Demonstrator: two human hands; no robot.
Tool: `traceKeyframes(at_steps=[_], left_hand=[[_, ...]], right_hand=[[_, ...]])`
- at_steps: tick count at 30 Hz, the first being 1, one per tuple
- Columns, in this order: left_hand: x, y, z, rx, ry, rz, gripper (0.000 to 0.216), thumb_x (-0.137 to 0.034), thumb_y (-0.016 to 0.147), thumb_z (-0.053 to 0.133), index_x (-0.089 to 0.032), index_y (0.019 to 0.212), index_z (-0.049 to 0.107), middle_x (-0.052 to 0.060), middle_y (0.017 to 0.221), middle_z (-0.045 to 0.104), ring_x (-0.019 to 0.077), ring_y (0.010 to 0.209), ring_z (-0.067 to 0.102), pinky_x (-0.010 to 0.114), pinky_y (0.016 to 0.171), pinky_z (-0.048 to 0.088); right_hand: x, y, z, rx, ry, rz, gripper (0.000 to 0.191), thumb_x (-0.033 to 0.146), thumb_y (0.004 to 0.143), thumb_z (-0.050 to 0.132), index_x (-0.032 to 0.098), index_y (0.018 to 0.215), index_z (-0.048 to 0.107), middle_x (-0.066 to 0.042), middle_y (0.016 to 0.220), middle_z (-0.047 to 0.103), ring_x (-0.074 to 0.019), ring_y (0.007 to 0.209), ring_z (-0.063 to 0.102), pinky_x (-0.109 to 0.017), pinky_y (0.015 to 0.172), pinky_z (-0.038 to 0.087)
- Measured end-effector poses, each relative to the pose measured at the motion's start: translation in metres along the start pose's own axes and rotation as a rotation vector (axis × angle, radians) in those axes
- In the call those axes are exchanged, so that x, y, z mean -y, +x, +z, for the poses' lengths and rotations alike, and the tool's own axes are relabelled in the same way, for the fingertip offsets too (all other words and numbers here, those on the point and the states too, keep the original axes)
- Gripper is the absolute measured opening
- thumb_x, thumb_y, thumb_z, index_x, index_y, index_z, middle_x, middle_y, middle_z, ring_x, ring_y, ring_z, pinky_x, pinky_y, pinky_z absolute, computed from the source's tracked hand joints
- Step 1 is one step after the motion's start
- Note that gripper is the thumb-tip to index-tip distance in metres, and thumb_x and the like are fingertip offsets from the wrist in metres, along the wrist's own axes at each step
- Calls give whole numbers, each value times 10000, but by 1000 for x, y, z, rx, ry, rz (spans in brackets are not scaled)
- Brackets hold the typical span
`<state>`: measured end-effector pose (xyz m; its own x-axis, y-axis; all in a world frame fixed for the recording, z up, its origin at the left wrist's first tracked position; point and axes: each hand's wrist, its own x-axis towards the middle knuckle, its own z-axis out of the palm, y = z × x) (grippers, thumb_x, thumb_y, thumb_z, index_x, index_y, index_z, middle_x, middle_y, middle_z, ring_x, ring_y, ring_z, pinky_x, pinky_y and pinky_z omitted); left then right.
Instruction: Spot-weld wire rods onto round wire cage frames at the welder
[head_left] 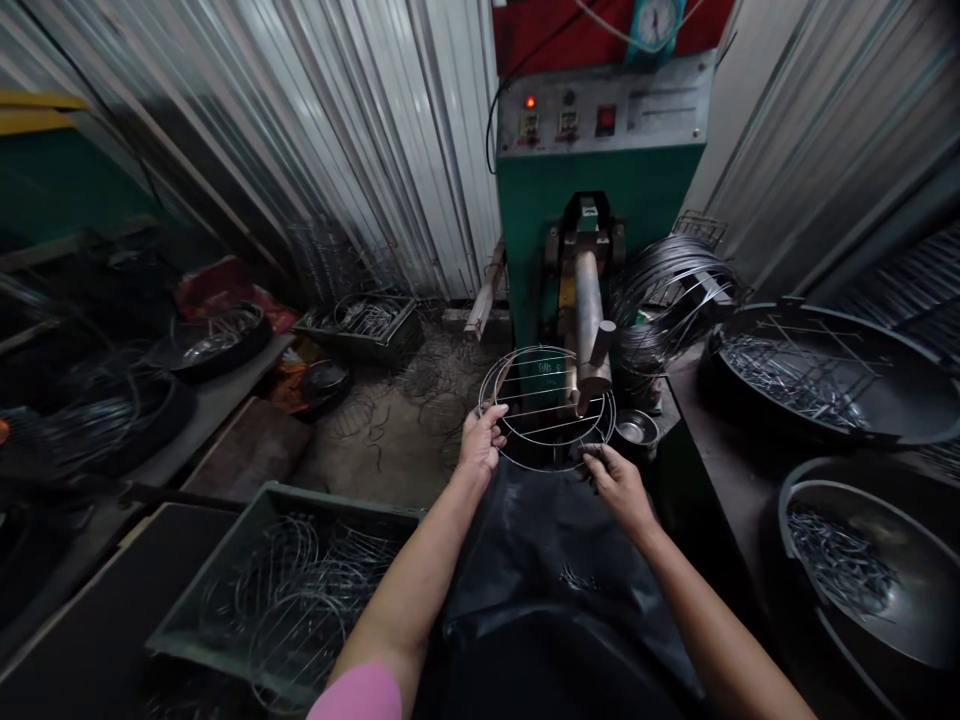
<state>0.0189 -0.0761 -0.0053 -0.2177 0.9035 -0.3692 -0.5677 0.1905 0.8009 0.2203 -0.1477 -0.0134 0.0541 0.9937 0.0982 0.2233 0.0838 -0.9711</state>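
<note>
Between the fingers (495, 412), smooth, shiny metal wire rack (547, 424); just below them, semi-glossy black apron (525, 540) (leather-like, creased); well beyond, ridged metal wall (375, 120).

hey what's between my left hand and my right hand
The wire grid lies between the left hand and right hand, in the head view.

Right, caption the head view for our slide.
Left hand holding round wire rack, right hand at its rim, before green machine.
</note>
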Motion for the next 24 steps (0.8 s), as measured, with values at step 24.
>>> traceKeyframes(at_steps=[24], left_hand=[[-7,15,1,53,17,-93,443,-240,447,775,-191,633,376,-134,443,252,-1,340,184,169,352,129]], right_hand=[[0,9,-2,34,-5,50,266,447,777,548,200,853,610,8,537,592,-151,474,545,-256,459,406]])
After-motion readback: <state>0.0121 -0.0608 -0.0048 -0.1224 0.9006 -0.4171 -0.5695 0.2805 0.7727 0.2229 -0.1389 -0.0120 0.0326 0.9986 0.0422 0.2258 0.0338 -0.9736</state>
